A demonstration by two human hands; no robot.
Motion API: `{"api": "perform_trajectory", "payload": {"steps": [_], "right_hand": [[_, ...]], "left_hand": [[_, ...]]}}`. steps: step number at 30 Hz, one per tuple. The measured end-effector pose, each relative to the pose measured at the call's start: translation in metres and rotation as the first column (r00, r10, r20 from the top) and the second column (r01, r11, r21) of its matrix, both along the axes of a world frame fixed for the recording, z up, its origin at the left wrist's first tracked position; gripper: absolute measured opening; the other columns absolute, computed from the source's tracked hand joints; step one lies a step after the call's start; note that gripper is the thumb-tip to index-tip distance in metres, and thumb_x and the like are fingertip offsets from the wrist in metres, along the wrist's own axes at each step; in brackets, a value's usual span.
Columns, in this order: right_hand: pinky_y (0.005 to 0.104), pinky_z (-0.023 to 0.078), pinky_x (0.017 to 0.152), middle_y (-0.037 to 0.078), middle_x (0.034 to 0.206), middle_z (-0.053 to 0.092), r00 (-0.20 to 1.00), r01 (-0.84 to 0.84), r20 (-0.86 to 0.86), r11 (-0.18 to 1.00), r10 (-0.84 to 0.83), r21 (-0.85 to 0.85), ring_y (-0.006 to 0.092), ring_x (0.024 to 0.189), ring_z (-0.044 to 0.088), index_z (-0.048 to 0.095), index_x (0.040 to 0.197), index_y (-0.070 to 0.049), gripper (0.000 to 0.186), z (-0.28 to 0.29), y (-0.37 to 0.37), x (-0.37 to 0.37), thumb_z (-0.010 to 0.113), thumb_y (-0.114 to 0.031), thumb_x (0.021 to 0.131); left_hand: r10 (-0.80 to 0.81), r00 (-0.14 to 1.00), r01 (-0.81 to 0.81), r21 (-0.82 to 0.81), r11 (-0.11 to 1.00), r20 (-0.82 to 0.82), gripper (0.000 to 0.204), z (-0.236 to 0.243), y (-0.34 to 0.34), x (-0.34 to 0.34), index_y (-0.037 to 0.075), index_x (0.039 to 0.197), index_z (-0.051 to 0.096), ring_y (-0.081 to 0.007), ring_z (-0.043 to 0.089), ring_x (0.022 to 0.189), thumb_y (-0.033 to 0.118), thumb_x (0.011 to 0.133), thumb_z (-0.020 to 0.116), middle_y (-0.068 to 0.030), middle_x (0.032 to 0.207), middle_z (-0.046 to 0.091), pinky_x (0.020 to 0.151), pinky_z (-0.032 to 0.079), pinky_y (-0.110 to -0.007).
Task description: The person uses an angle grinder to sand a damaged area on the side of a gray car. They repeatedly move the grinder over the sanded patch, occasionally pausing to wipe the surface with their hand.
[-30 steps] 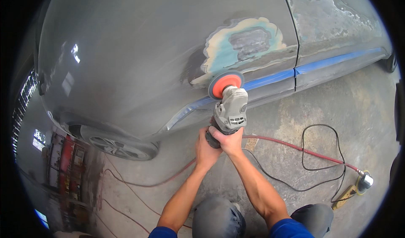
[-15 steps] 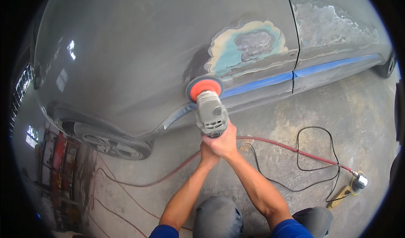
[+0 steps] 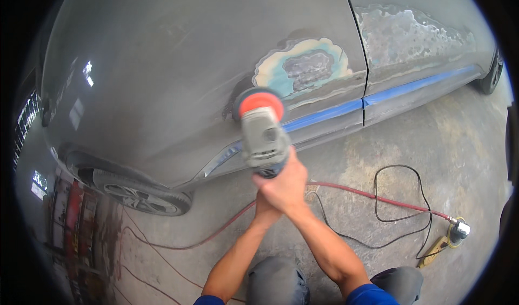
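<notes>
Both my hands are wrapped round the rear of a grey disc sander (image 3: pixel 265 140), just behind its slotted housing. My right hand (image 3: pixel 286 183) lies over my left hand (image 3: pixel 266 206), whose fingers are partly hidden. The sander's round pad (image 3: pixel 262 105), orange-red with a dark rim, is at the grey car panel (image 3: pixel 162 89). It is close to the lower left end of a sanded patch (image 3: pixel 281 64) with cream, teal and bare grey rings. The pad is blurred, and I cannot tell how firmly it touches.
Blue masking tape (image 3: pixel 330 116) runs along the lower body. A second rough patch (image 3: pixel 400 37) lies beyond the door gap. The car's wheel (image 3: pixel 146 194) is at left. A red hose (image 3: pixel 357 191) and black cable (image 3: pixel 378 246) cross the floor to an air tool (image 3: pixel 458 230).
My hands and the sander have shifted slightly left, with the pad a little higher on the panel. The view has also moved a little, so the car appears shifted.
</notes>
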State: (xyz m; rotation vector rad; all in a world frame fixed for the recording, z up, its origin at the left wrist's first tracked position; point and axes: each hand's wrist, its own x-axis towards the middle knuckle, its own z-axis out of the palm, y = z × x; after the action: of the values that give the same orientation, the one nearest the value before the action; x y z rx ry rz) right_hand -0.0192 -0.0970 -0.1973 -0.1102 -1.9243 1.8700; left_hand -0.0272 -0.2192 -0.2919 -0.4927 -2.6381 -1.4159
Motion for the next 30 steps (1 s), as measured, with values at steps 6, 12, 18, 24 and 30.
{"api": "perform_trajectory", "payload": {"steps": [6,12,18,24,30], "right_hand": [[0.0493,0.055,0.082,0.023,0.098,0.071,0.999,0.047,-0.021,0.997,-0.046,0.053,0.0444,0.093,0.069,0.055,0.117,0.000,0.066,0.006,0.020,-0.002,0.086,-0.024,0.064],[0.0489,0.054,0.082,0.023,0.098,0.071,0.998,0.052,-0.023,0.996,-0.051,0.071,0.0441,0.093,0.070,0.054,0.119,0.000,0.067,0.009,0.023,-0.001,0.086,-0.025,0.065],[0.0454,0.055,0.084,0.021,0.099,0.072,1.000,-0.004,0.015,0.990,0.002,0.138,0.0410,0.095,0.071,0.059,0.117,0.000,0.060,0.018,0.028,-0.004,0.082,-0.017,0.064],[0.0488,0.054,0.086,0.024,0.098,0.071,0.992,0.124,-0.006,0.984,-0.126,-0.131,0.0446,0.096,0.069,0.057,0.115,0.001,0.059,0.024,0.058,-0.006,0.081,-0.021,0.066],[0.0510,0.055,0.082,0.027,0.091,0.071,0.998,-0.015,-0.057,0.990,0.024,0.140,0.0478,0.090,0.069,0.054,0.109,0.002,0.060,0.034,0.049,-0.012,0.082,-0.028,0.066]], "left_hand": [[-0.014,1.000,0.014,-0.037,0.999,-0.004,0.055,0.023,0.032,0.006,0.000,0.131,0.055,-0.0336,0.062,0.123,0.022,0.085,0.076,-0.0209,0.126,0.066,0.100,0.050,-0.042],[-0.051,0.994,0.046,0.061,0.997,0.093,0.053,0.027,0.036,0.005,0.003,0.134,0.055,-0.0312,0.060,0.127,0.021,0.088,0.074,-0.0187,0.133,0.064,0.104,0.047,-0.041],[-0.039,0.999,0.041,0.141,0.989,-0.015,0.054,0.035,0.049,0.005,0.002,0.133,0.055,-0.0294,0.061,0.124,0.022,0.088,0.076,-0.0155,0.133,0.064,0.103,0.047,-0.041],[-0.076,0.997,0.074,0.075,0.994,0.024,0.053,0.048,0.067,-0.005,0.001,0.134,0.054,-0.0304,0.062,0.123,0.021,0.089,0.073,-0.0162,0.131,0.064,0.101,0.047,-0.040],[0.017,0.999,-0.008,0.177,0.984,-0.049,0.049,0.048,0.066,-0.002,0.003,0.134,0.056,-0.0270,0.061,0.125,0.023,0.092,0.070,-0.0144,0.133,0.064,0.101,0.048,-0.039]]}}
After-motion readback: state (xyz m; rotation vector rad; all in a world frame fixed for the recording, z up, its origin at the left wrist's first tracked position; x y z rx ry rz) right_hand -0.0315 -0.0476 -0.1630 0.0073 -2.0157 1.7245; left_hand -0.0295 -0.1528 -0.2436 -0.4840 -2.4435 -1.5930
